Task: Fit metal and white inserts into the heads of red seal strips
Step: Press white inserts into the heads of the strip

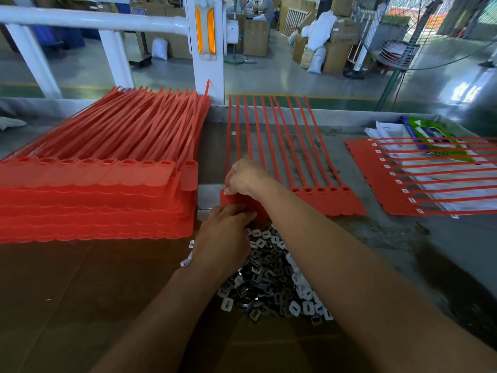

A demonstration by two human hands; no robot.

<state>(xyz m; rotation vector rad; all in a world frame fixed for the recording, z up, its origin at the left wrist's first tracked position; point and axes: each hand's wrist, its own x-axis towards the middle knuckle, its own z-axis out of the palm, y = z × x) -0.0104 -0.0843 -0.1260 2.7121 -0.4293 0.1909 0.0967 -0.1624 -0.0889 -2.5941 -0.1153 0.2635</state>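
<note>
A sheet of joined red seal strips lies flat in front of me, tails pointing away. My right hand reaches across to the leftmost heads, fingers curled, pinching a small white insert at a head. My left hand rests with curled fingers at the sheet's near edge, over a pile of metal and white inserts; whether it holds an insert is hidden. The heads at the sheet's right end show dark openings.
A tall stack of red strip sheets fills the left. Another red sheet with white inserts fitted lies at the right over papers and a green packet. Brown cardboard covers the near table. A white railing stands behind.
</note>
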